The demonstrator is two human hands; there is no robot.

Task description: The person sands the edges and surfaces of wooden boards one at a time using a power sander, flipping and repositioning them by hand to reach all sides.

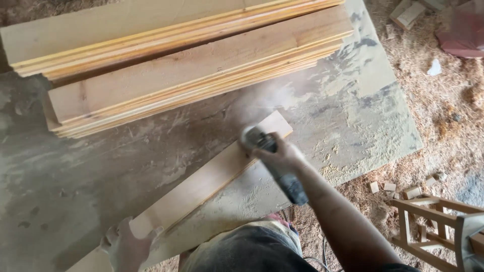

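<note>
**Sanding a plank flat on the worktop**

We see a long pale plank (201, 189) lying diagonally on a dusty grey worktop (75, 176), its far end pointing toward two stacks of similar boards (191, 75) set well apart from it. Our right hand (282, 157) is closed around the body of a handheld power sander (269, 161), whose round head rests on the plank's upper face near the far end; a pale cloud of dust (272, 98) rises just beyond it. Our left hand (126, 247) lies spread, fingers open, pressed flat on the near end of the plank, gripping nothing.

We judge the plank to be stiff and fairly light, thin enough to skid on the loose sawdust beneath it (the worktop is coated with it), so flat downward pressure at the near end seems the sound place to steady it. The sander looks dense and is best taken around its barrel, as here.

Beyond the worktop edge, the floor (443, 111) is thick with shavings and small offcuts, and a slatted wooden frame (428, 221) stands at lower right
</note>
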